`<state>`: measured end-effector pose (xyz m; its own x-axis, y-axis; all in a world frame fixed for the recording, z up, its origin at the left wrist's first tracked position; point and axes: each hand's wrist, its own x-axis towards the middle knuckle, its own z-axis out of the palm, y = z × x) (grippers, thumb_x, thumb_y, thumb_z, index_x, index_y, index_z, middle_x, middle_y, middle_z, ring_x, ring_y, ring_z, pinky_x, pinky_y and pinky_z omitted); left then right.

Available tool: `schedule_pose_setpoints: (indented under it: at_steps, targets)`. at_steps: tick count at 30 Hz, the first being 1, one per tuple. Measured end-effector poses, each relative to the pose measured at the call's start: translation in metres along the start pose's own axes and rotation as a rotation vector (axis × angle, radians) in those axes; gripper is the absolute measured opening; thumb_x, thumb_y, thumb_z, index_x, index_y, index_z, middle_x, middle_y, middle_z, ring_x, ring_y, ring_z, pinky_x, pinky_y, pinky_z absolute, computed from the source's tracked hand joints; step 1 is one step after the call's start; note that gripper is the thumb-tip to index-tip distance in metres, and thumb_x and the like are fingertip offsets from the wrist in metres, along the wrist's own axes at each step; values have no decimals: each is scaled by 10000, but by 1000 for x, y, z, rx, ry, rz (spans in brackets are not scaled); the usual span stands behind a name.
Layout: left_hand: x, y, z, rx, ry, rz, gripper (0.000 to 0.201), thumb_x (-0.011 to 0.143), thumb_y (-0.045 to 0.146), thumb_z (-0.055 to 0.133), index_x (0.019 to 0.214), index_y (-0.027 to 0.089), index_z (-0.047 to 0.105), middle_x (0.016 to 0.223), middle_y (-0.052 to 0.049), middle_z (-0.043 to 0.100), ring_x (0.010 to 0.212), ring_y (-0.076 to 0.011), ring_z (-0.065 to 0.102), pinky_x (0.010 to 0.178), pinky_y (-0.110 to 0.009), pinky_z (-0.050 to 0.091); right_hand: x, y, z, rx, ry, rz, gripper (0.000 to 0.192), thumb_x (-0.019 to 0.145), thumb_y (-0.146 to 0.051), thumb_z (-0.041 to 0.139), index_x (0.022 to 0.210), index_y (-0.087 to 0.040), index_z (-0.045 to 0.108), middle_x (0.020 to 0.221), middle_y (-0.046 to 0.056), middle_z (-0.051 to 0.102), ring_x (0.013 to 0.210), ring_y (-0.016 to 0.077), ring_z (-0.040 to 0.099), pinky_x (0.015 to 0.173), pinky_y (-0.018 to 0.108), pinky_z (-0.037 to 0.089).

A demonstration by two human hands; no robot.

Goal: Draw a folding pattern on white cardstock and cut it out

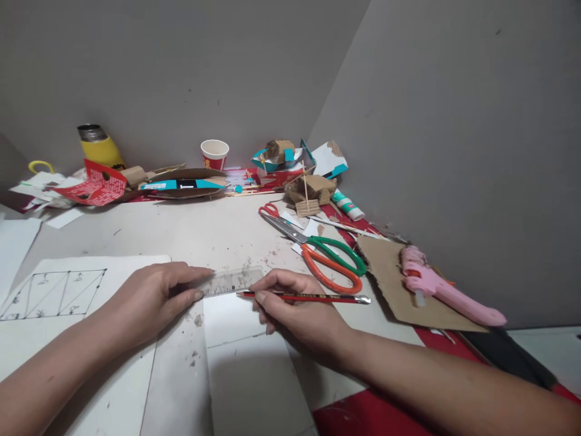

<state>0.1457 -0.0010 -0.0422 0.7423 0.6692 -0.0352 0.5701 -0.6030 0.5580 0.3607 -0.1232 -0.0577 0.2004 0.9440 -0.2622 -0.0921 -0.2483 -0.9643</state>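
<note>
Clear plastic lies between your hands: the ruler (pixel 233 280) sits across the far end of the white card (pixel 249 387), straight ahead of you. Its scale is too blurred to read. Your left hand (pixel 157 297) keeps thumb and forefinger narrowly set on the ruler's left end. Your right hand (pixel 297 309) pinches the pencil (pixel 318 297), its point right by the ruler's near edge; the gold lettering on its red-and-black barrel is too small to read. Nearer you, a thin dark line crosses the card, and shadow covers its lower part.

To your left, the paper (pixel 122 284) carries a framework of triangles with handwritten marks you can hardly make out. Beyond the ruler, pale tabletop (pixel 195 230), specked with crumbs, runs back to the clutter along the wall. Room is tighter on your right, where the scissors (pixel 313 245) lie just past your hand, near the pink glue gun (pixel 454 297) on brown cardboard (pixel 385 284). At the back, the red packet (pixel 97 184) bears white print, illegible from here, beside a yellow bottle (pixel 102 151); a paper cup (pixel 215 154) stands further right.
</note>
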Motion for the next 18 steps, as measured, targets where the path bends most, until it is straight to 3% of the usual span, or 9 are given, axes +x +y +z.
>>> schedule_pose_setpoints:
  at_steps: [6,18]
  targets:
    - [0,1,-1,-3,0,3,349,863,354,551,1167,297,712,1045,-55,756,874,-243,692,762,-377,543,-2,5,1,-42,-2,-53,13,763,-194,617,763,-182,619,583,-35,603,446,75,536,430,180,463]
    - [0,4,-1,-10,12,4,339,854,354,556,1146,305,721,1005,-50,758,867,-243,686,768,-378,540,1,10,0,-170,-22,-84,65,797,-174,568,782,-186,630,637,-21,618,459,71,511,404,164,419]
